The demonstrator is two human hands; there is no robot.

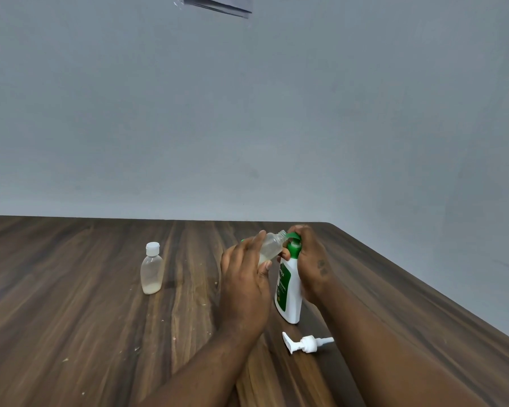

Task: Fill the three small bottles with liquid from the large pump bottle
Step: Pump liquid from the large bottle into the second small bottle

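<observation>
Standing on a dark wood-grain counter (71,318) before a plain grey wall (247,113), the large pump bottle (290,301) has the right fingers (299,231) curled over its green head, the left fingers (255,240) gripping an uncapped small bottle (272,245) tilted at its spout.

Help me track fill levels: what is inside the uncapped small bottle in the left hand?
The small bottle looks mostly empty, with some pale liquid low down. The left hand covers its base, hiding the level.
</observation>
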